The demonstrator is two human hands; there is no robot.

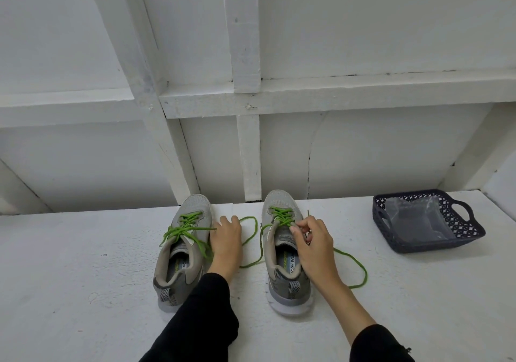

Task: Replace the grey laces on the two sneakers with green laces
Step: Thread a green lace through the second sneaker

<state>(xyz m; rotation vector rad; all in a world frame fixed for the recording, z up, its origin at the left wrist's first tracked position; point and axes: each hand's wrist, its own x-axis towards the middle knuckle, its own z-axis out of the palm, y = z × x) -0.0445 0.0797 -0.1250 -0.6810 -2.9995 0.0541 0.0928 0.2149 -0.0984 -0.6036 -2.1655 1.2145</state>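
Two sneakers, two green laces (apparently), two hands, one basket.

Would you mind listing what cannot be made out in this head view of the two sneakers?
- Left hand: its fingertips are hidden behind its own back, so any grip is unclear.
- Right sneaker: the right hand covers its upper eyelets.
- Insole print: partly cut off by the collars.
- Basket: only clear plastic shows; any grey laces cannot be seen.
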